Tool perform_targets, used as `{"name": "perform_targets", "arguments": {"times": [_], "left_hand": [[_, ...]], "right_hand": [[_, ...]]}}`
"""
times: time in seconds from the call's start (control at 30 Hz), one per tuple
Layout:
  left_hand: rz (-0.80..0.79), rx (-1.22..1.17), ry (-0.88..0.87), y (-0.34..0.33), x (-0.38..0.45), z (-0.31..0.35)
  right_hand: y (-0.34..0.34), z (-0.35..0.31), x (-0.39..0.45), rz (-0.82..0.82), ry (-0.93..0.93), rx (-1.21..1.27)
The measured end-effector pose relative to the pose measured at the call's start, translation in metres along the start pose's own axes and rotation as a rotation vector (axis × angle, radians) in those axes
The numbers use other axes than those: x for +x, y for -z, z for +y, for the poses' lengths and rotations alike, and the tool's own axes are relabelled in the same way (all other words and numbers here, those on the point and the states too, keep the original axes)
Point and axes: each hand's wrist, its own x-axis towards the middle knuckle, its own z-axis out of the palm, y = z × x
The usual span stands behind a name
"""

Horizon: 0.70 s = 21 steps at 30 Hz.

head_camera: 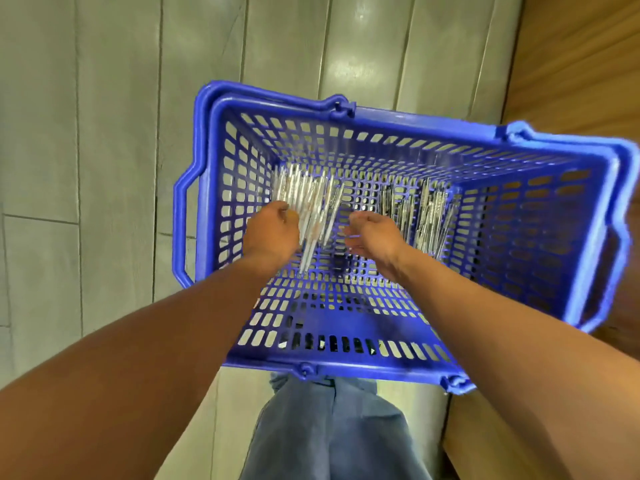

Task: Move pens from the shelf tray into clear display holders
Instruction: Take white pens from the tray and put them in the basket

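A blue plastic basket (519, 161) stands on the floor below me. Inside it lie two bunches of silvery pens: one bunch (311, 199) at the left, another bunch (429, 213) at the right. My left hand (272, 230) is down in the basket with its fingers curled round the left bunch of pens. My right hand (372, 233) hovers in the middle of the basket, between the two bunches, its fingers loosely curled and holding nothing. No clear display holders are in view.
Grey floor tiles (104, 133) lie to the left and beyond the basket. A wooden surface (571, 64) runs along the right side. My leg in blue trousers (329, 427) is below the basket's near rim.
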Motion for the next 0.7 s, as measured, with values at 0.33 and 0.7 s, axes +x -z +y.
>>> {"name": "perform_targets", "arguments": {"times": [0.33,0.7], "left_hand": [[-0.265,-0.449,0.168,0.114,-0.135,0.109],[-0.405,-0.556,-0.047,0.216,-0.334,0.309]], "right_hand": [[0.063,-0.052,-0.202,0.094,-0.017,0.505],[0.156,-0.122,-0.494,0.169,0.248,0.91]]}}
